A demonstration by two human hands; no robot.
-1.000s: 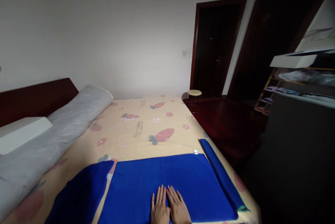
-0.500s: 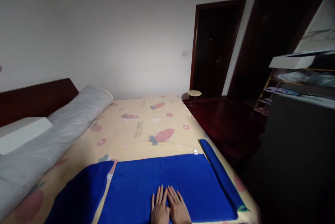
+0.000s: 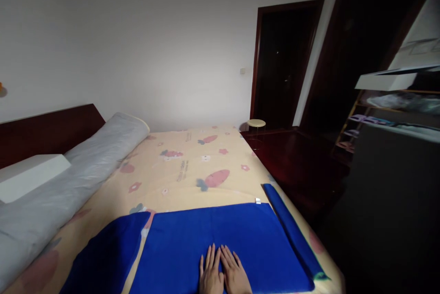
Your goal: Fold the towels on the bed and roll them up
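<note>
My left hand (image 3: 211, 273) lies flat on a blue cloth (image 3: 178, 243), its fingers stretched out and a little apart. Right beside it, my right hand (image 3: 235, 272) rests palm down on the same cloth, fingers extended. Neither hand holds anything. The cloth is spread smooth on the bed and has a small white tag (image 3: 257, 201) at its far right corner. A second blue cloth (image 3: 106, 252) lies to its left across a narrow gap. Along the right edge is a long, narrow blue roll of cloth (image 3: 292, 232).
The bed has a cream sheet (image 3: 192, 165) with carrot and flower prints. On the left are a rolled grey quilt (image 3: 106, 152), a white box (image 3: 34, 174) and a dark headboard (image 3: 51, 126). A stool (image 3: 256, 123) stands by the door; a cluttered shelf (image 3: 388, 101) is at right.
Both hands keep the same place on the blue cloth. Only the camera view has shifted very slightly.
</note>
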